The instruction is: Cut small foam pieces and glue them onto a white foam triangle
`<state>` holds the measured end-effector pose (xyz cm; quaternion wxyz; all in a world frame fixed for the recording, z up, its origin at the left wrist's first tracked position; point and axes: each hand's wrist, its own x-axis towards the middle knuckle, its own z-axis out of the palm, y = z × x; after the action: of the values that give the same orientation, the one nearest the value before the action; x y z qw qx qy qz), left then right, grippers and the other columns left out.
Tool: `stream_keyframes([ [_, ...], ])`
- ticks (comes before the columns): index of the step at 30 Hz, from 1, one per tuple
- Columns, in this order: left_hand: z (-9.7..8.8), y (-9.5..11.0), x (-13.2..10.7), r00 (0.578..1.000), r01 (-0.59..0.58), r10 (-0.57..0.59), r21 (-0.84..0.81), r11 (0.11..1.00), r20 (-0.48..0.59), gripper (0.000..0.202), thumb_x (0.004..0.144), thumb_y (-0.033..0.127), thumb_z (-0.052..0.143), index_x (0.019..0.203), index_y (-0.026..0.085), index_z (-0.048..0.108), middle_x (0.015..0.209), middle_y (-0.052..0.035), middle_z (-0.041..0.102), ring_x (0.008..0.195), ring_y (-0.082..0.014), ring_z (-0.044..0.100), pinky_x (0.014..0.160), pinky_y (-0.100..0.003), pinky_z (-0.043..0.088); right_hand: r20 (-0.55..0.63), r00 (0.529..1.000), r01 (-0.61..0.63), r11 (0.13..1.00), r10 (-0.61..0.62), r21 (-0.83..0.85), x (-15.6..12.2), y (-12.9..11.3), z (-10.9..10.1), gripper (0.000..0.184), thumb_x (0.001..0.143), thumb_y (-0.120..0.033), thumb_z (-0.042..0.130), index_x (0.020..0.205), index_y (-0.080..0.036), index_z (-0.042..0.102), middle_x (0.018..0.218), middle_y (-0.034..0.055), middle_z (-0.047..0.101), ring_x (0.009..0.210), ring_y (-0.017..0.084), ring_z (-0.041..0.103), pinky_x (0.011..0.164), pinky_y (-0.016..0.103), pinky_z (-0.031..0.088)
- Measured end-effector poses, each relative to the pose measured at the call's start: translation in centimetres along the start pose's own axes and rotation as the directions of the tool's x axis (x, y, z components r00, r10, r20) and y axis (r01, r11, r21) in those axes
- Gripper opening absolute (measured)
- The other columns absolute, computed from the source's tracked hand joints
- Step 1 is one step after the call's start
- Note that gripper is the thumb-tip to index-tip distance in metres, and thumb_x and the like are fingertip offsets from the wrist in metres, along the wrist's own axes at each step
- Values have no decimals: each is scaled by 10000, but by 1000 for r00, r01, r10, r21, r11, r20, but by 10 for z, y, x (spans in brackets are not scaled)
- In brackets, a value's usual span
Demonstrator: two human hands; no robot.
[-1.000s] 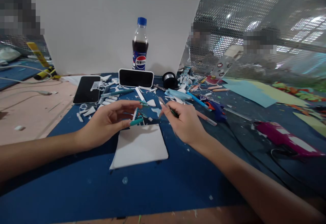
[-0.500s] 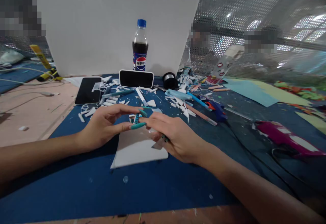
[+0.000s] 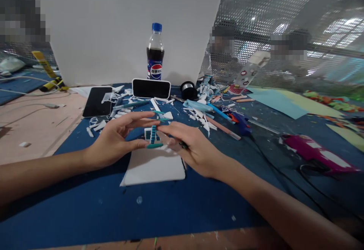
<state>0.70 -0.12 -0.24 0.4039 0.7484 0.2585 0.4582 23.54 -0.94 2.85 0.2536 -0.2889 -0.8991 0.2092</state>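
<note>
My left hand (image 3: 115, 140), with long teal nails, pinches a small white piece with teal stripes (image 3: 152, 134) between thumb and fingertips. Close against its right side is my right hand (image 3: 196, 147), fingers curled and the index finger reaching to the piece. Something small and dark shows between the right fingers; its kind is hidden. Below both hands a white slab (image 3: 155, 169) lies on the blue mat (image 3: 93, 212).
A cola bottle (image 3: 155, 54) stands behind a propped phone (image 3: 151, 88); another phone (image 3: 98, 101) lies left. White scraps, a wire spool (image 3: 188, 90) and a blue glue gun (image 3: 241, 123) are scattered about. Right are a magenta object (image 3: 315, 151) and blue paper (image 3: 280, 101).
The left fingertips have spread a little, and more of the striped piece shows. My right hand has shifted slightly left and up, its dark item turned.
</note>
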Motion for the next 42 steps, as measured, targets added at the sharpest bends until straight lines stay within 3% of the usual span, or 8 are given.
stream_keyframes([
  [5, 1, -1, -1, 997, -22, 15, 107, 994, 73, 561, 794, 178, 715, 1276, 379, 508, 1243, 27, 634, 1168, -190, 586, 976, -279, 509, -38, 948, -285, 898, 315, 337, 10, -8, 5, 296, 876, -424, 558, 805, -170, 694, 715, 20, 627, 566, 108, 493, 541, 247, 384],
  [9, 1, 0, -1, 992, -28, 2, 206, 978, 123, 600, 821, 228, 688, 1340, 391, 434, 1336, 0, 564, 1185, -236, 572, 982, -350, 510, -55, 901, -359, 812, 430, 460, 15, -10, 9, 237, 752, -398, 707, 706, -167, 679, 609, -15, 577, 527, 89, 437, 504, 237, 339],
  [15, 4, 5, -1, 974, -43, -54, 415, 909, 218, 949, 798, 404, 684, 1481, 360, 28, 1528, -97, 283, 1392, -350, 264, 1029, -535, 420, -146, 868, -390, 833, 475, 392, 14, 2, -4, 251, 810, -365, 640, 649, -175, 602, 606, -3, 584, 569, 110, 518, 541, 252, 368],
  [17, 5, 3, -3, 955, -69, -81, 482, 873, 284, 1089, 737, 494, 716, 1480, 337, -65, 1559, -123, 174, 1403, -385, 206, 1060, -576, 355, -197, 848, -427, 854, 492, 296, 12, 12, -11, 235, 807, -347, 639, 656, -175, 588, 616, 5, 598, 598, 125, 538, 577, 267, 383],
  [19, 5, 1, -6, 934, -99, -106, 530, 842, 342, 1167, 695, 558, 722, 1473, 324, -116, 1569, -133, 118, 1399, -409, 194, 1074, -601, 309, -163, 840, -494, 854, 517, 163, 10, 21, -16, 226, 805, -325, 635, 644, -172, 587, 643, 24, 616, 633, 146, 546, 606, 285, 386],
  [22, 5, -1, -8, 898, -105, -175, 584, 805, 403, 1201, 661, 622, 701, 1470, 306, -128, 1565, -148, 120, 1383, -436, 216, 1043, -625, 330, -48, 833, -551, 834, 551, 7, 9, 28, -17, 241, 820, -305, 607, 619, -172, 590, 685, 44, 626, 670, 167, 552, 634, 302, 381],
  [26, 5, 4, -6, 844, -43, -322, 652, 757, 430, 1158, 682, 621, 667, 1474, 273, -103, 1563, -171, 105, 1382, -435, 216, 1021, -625, 355, -37, 848, -530, 847, 529, -34, 9, 30, -12, 191, 831, -270, 587, 665, -178, 592, 778, 53, 646, 756, 176, 567, 688, 300, 377],
  [42, 1, -3, -13, 900, -69, -194, 568, 820, 390, 1096, 664, 514, 722, 1495, 273, 49, 1539, -151, 219, 1345, -435, 304, 1016, -585, 386, -33, 892, -451, 892, 451, -8, 4, 35, -17, 188, 845, -367, 578, 787, -188, 580, 868, 50, 631, 805, 192, 557, 721, 339, 391],
])
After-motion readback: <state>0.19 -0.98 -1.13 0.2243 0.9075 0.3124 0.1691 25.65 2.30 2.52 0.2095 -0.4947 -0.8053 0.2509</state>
